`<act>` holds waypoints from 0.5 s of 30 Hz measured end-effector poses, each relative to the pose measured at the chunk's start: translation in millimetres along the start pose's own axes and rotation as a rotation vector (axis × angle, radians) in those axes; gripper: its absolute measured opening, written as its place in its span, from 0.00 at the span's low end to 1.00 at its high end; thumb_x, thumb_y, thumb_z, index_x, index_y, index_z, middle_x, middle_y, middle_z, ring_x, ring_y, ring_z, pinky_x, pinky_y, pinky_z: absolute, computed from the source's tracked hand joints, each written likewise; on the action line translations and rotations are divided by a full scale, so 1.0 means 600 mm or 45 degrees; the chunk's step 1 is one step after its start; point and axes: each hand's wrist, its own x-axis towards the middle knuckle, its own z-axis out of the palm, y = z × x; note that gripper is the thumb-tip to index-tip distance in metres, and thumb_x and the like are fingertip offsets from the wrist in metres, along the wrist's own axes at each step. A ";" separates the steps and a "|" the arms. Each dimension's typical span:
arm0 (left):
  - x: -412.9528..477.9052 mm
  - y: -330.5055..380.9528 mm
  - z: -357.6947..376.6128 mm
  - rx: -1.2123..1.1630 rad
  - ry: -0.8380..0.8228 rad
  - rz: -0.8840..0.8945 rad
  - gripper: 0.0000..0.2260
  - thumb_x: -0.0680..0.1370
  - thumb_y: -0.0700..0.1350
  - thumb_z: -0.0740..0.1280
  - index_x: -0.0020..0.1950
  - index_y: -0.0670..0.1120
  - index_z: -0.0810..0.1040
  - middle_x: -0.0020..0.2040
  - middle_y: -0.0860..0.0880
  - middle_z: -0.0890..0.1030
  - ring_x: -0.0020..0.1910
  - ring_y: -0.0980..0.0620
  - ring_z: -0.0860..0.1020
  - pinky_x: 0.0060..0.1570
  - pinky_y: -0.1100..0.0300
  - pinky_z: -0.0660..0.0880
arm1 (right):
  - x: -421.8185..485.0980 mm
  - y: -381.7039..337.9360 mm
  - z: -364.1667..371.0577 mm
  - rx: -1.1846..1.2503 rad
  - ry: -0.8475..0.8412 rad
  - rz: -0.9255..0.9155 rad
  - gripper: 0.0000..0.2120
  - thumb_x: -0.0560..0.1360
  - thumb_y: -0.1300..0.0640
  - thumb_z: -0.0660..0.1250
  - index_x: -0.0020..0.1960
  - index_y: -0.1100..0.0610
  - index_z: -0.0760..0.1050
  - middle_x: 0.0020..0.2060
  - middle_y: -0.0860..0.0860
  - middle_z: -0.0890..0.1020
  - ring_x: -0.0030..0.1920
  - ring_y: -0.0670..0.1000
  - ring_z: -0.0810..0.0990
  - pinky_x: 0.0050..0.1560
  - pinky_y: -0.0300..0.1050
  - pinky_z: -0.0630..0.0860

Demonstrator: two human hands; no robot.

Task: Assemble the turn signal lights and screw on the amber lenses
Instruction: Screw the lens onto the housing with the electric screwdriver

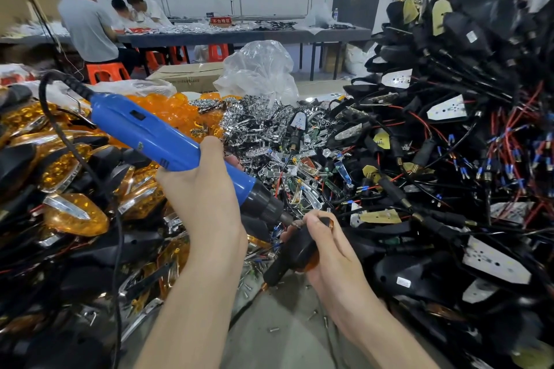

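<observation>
Closest, the right hand (332,252) grasps a black turn signal light (296,252) above the counter (269,323), steadying it. The left hand (207,189) grips a blue electric screwdriver (150,132), its tip on the light, probably driving a lens screw.

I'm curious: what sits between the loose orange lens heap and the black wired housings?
A heap of shiny chrome plastic reflectors, shown in the head view.

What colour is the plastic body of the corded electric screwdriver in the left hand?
Blue. The corded electric screwdriver has a black nose. Best seen in the head view.
</observation>
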 end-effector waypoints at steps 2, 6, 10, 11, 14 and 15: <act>0.001 0.000 -0.002 0.033 -0.031 0.028 0.23 0.73 0.41 0.70 0.66 0.40 0.69 0.36 0.50 0.77 0.31 0.53 0.80 0.34 0.61 0.78 | 0.001 0.001 0.000 0.012 0.009 0.003 0.14 0.70 0.34 0.68 0.47 0.43 0.77 0.43 0.55 0.86 0.45 0.51 0.84 0.52 0.52 0.77; -0.004 0.003 0.003 0.097 -0.046 0.064 0.23 0.74 0.42 0.69 0.67 0.38 0.69 0.36 0.50 0.77 0.31 0.54 0.80 0.34 0.61 0.78 | 0.002 0.002 0.004 0.086 0.027 0.008 0.12 0.69 0.37 0.70 0.45 0.44 0.79 0.41 0.55 0.85 0.43 0.51 0.84 0.50 0.49 0.79; -0.007 0.002 0.004 0.119 -0.043 0.059 0.24 0.74 0.43 0.69 0.66 0.36 0.69 0.39 0.46 0.77 0.31 0.54 0.80 0.32 0.61 0.77 | 0.003 0.001 0.001 0.095 0.041 0.016 0.11 0.68 0.38 0.70 0.44 0.44 0.79 0.41 0.55 0.85 0.42 0.52 0.84 0.46 0.46 0.80; -0.007 0.002 0.004 0.100 -0.033 0.046 0.24 0.74 0.43 0.69 0.67 0.36 0.69 0.37 0.48 0.77 0.31 0.54 0.80 0.33 0.61 0.77 | 0.004 0.002 -0.001 0.069 0.041 0.013 0.12 0.68 0.36 0.69 0.45 0.43 0.78 0.42 0.55 0.86 0.43 0.53 0.84 0.48 0.49 0.79; -0.005 0.001 0.001 0.040 -0.039 0.015 0.25 0.73 0.43 0.70 0.67 0.38 0.68 0.33 0.52 0.78 0.32 0.53 0.80 0.34 0.60 0.78 | 0.003 0.006 -0.003 -0.007 0.024 -0.012 0.18 0.68 0.31 0.71 0.48 0.42 0.77 0.43 0.55 0.86 0.45 0.54 0.83 0.53 0.56 0.76; -0.004 0.001 0.000 0.019 -0.039 0.017 0.25 0.73 0.42 0.70 0.68 0.38 0.68 0.33 0.53 0.78 0.31 0.53 0.80 0.34 0.60 0.78 | 0.003 0.006 -0.003 -0.020 0.013 -0.016 0.21 0.67 0.28 0.72 0.48 0.42 0.76 0.44 0.55 0.86 0.45 0.53 0.83 0.53 0.56 0.75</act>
